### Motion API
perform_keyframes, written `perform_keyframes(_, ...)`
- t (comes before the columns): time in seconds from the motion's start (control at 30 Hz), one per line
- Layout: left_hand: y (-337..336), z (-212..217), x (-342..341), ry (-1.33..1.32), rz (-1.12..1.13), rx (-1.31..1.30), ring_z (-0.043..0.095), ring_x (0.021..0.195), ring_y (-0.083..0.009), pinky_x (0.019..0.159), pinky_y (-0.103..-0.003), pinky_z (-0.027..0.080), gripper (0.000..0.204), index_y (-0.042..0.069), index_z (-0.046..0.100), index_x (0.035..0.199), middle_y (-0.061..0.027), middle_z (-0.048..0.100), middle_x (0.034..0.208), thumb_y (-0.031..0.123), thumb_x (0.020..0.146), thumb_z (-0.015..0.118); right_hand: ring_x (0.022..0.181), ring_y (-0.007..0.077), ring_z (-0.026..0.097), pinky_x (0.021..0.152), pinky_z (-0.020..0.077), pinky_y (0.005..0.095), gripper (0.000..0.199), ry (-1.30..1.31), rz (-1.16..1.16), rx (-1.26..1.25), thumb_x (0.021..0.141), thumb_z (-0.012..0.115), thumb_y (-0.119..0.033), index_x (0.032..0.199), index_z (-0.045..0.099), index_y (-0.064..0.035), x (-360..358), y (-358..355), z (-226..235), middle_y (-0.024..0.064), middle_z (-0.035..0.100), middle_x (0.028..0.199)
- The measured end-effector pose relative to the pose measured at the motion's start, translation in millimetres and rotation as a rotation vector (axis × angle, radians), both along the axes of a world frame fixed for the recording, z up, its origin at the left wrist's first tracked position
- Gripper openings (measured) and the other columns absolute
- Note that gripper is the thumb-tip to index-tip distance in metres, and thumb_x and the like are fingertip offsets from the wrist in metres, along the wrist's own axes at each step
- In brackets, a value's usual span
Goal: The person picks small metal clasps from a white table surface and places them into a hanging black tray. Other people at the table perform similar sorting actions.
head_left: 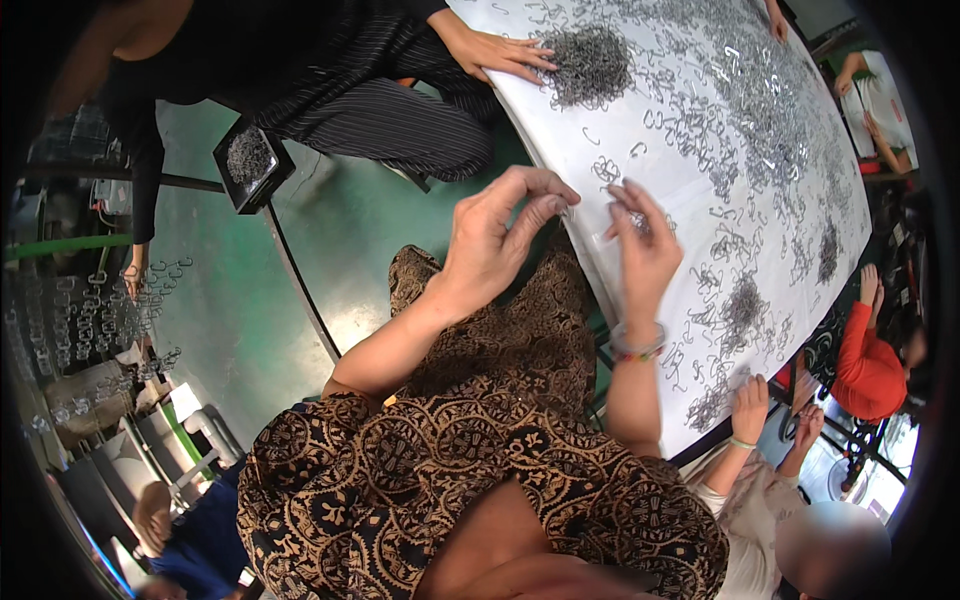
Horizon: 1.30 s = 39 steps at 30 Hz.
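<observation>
My left hand [488, 235] is raised just off the table's near edge, thumb and forefinger pinched together. A small shiny bit shows at their tips, too small to make out. Over the edge of the white-covered table [566, 130], my right hand [650, 255] is partly blurred, its fingers curled around a few small shiny metal hooks. Just beyond its fingertips lies a little cluster of wire hooks [605, 170]. A single hook [638, 150] rests close by.
A dense pile of hooks [590, 65] lies under a co-worker's hand [497, 50]. Loose hooks [760, 110] spread across the far side. Another person's hand [748, 408] is at the right edge. A black tray of hooks [250, 160] stands left; hooks hang on a rack [85, 320].
</observation>
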<state>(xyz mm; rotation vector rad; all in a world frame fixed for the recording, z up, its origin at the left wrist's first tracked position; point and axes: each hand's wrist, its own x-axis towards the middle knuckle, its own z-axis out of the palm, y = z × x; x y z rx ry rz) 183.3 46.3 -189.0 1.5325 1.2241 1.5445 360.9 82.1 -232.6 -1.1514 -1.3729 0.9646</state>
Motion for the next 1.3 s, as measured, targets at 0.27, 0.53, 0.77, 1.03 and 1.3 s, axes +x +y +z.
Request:
perform_keyframes(0.27,5,0,-9,0.046,-0.034,-0.132,0.062,0.086,-0.0122,0.079,-0.027,0.051,0.008,-0.003,0.06,0.099,-0.0112,0.07,0.095,0.004,0.094,0.058,0.087,0.0299,0.05,0.078,0.0428,0.0401,0.025,-1.133,0.388,0.026,0.06,0.083,-0.017,0.073,0.064,-0.0071,73,107,-35,0.0069,0.061,0.083)
perform_keyframes(0.53,3,-6,-13,0.073,0.035,-0.054,0.067,0.084,-0.0135,0.072,-0.026,0.053,0.009,-0.001,0.062,0.1,-0.0088,0.071,0.093,0.001,0.091,0.061,0.091,0.032,0.052,0.082,0.0444,0.0415,0.023,-1.094,0.456,-0.065,0.058,0.083,-0.022,0.071,0.069,-0.0081,56,139,-50,0.0093,0.064,0.086)
perform_keyframes(0.77,-7,-3,-14,0.068,0.054,-0.135,0.064,0.089,-0.0149,0.082,-0.029,0.051,0.007,-0.003,0.06,0.099,-0.0115,0.07,0.094,0.002,0.094,0.058,0.101,0.0339,0.055,0.084,0.0479,0.0418,0.019,-0.839,0.218,0.138,0.076,0.067,-0.008,0.094,0.072,-0.0059,22,157,-67,0.0148,0.066,0.095)
perform_keyframes(1.03,-6,-7,-13,0.038,0.074,-0.048,0.065,0.084,-0.0113,0.072,-0.024,0.052,0.008,-0.001,0.062,0.099,-0.0085,0.071,0.097,0.002,0.094,0.058,0.103,0.0338,0.058,0.097,0.0451,0.0398,0.04,-0.89,0.233,0.4,0.072,0.049,0.012,0.102,0.072,-0.0024,36,142,-76,0.0158,0.066,0.108)
perform_keyframes(1.3,-7,-11,-14,-0.002,0.095,-0.021,0.064,0.081,-0.009,0.068,-0.021,0.051,0.009,-0.002,0.063,0.1,-0.008,0.071,0.097,0.002,0.094,0.058,0.094,0.0312,0.06,0.087,0.0482,0.0376,0.02,-0.956,0.331,0.28,0.081,0.064,-0.001,0.099,0.072,-0.0016,93,173,-81,0.0136,0.063,0.095)
